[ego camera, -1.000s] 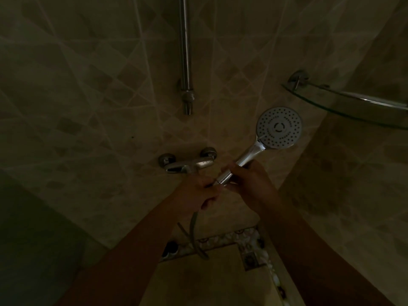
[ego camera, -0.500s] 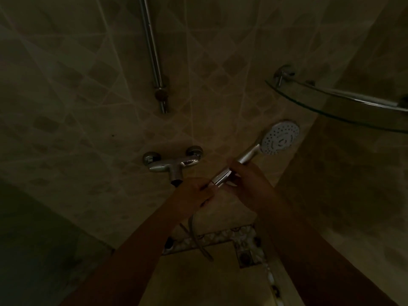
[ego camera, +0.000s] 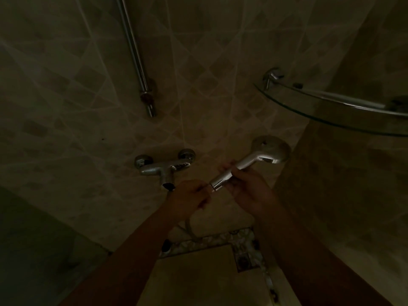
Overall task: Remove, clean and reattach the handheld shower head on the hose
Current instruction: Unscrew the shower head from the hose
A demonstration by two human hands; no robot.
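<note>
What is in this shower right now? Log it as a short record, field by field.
setting: dim tiled shower corner
right hand: gripping the handle of the chrome handheld shower head
left hand: closed at the handle's lower end, on the grey flexible hose
shower head face: turned away from the camera
joint: hidden by fingers, cannot tell whether screwed on or off
chrome wall mixer tap: left of the hands, untouched
chrome riser rail: above the tap
curved glass corner shelf: upper right

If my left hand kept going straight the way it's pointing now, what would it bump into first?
Most likely the bottom end of the shower head handle, right in front of the left hand fingertips. Whether they already touch is unclear in this dim view.
</note>
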